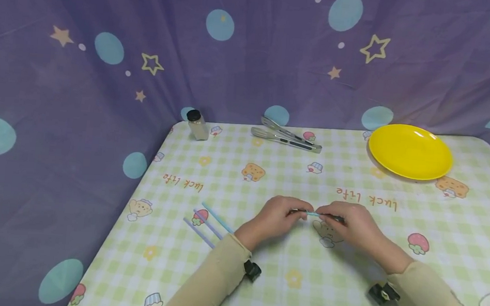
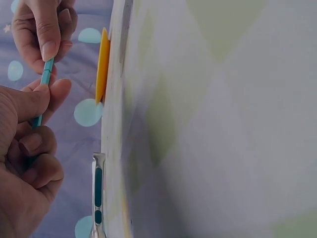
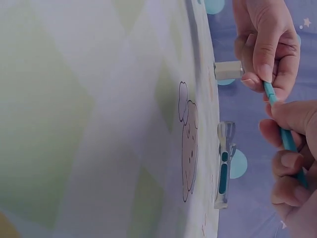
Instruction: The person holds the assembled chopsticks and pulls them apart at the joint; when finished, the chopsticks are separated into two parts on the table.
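Note:
Both hands meet over the middle of the table, holding a thin teal stick [image 1: 312, 214] between them. My left hand [image 1: 276, 219] pinches one end with thumb and fingers, and my right hand [image 1: 350, 223] pinches the other. In the left wrist view a seam crosses the teal stick [image 2: 46, 74] between the fingertips; the right wrist view also shows this on the stick [image 3: 270, 91]. Whether it is one piece or two, I cannot tell. Beside the left forearm lie a light blue stick [image 1: 216, 216] and two purplish sticks [image 1: 207, 223], partly hidden by the arm.
A yellow plate [image 1: 410, 152] is at the back right of the checked tablecloth [image 1: 284, 302]. Metal tongs [image 1: 290, 140] lie at the back middle. A black-capped jar [image 1: 198, 126] stands at the back left. Behind the table hangs a purple curtain [image 1: 271, 53].

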The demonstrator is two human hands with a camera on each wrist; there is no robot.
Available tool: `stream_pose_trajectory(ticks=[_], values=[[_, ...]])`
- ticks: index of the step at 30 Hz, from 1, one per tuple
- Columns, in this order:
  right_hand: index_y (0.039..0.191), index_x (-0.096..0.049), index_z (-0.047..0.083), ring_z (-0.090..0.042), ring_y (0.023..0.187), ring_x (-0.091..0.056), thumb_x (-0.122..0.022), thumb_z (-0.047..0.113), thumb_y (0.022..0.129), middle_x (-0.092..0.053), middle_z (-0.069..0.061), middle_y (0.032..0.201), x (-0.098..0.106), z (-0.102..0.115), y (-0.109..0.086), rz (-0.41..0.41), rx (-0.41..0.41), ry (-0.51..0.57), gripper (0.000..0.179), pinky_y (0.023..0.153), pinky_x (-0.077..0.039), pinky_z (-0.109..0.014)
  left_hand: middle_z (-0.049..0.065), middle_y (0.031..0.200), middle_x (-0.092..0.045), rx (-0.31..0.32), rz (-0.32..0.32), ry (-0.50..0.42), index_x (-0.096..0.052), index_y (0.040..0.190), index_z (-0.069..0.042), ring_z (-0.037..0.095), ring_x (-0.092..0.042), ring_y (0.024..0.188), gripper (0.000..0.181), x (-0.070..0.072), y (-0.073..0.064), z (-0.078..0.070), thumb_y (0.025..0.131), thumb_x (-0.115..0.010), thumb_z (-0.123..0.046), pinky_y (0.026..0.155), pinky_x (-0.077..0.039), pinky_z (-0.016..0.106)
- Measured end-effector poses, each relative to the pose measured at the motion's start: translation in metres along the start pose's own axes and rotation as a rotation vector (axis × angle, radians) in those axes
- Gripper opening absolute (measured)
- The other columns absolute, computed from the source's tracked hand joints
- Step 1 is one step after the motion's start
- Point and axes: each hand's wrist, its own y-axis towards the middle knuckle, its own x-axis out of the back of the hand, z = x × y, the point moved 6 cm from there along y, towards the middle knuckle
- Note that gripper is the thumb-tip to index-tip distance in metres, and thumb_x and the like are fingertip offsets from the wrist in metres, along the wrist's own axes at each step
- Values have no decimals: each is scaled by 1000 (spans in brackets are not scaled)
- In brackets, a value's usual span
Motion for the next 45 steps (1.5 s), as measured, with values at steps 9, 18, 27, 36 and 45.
stream_pose_trajectory(ticks=[9, 18, 27, 36, 45], values=[[94, -76, 13, -10, 76, -64, -75, 5, 84, -72, 6, 88, 8, -8, -3, -26, -130, -9, 13, 67, -53, -33, -5, 109, -72, 46, -40, -68, -75, 110, -17, -1, -63, 92, 19, 9, 3, 6, 93, -66, -14, 79, -47, 16], [104, -73, 2, -30, 95, -67, -67, 2, 89, -71, -12, 102, 7, -22, -9, 77, -329, 25, 16, 83, -52, -49, 0, 103, -72, 124, -11, -66, -64, 129, -11, 13, -65, 96, 33, 11, 11, 17, 100, -52, -1, 79, -46, 21], [103, -76, 5, -30, 98, -67, -71, 5, 88, -73, -10, 101, 3, -31, -17, 121, -413, 53, 16, 84, -52, -48, -7, 89, -73, 303, -192, 56, -76, 102, -14, 5, -65, 83, 13, 12, 23, 33, 92, -68, -18, 79, -50, 21], [81, -75, 14, -11, 72, -60, -77, 17, 84, -71, 6, 78, -4, -39, -22, 117, -539, 26, 5, 70, -47, -35, -11, 74, -66, 460, -335, 29, -75, 80, -19, 6, -58, 71, 7, 8, 38, 40, 87, -75, -20, 68, -47, 24], [72, -68, 18, -12, 70, -55, -79, 24, 82, -64, 9, 71, -14, -46, -27, 192, -604, 54, 16, 71, -45, -35, -13, 70, -63, 589, -286, -17, -72, 72, -21, 7, -56, 66, 14, -2, 48, 50, 83, -79, -20, 69, -47, 27]])
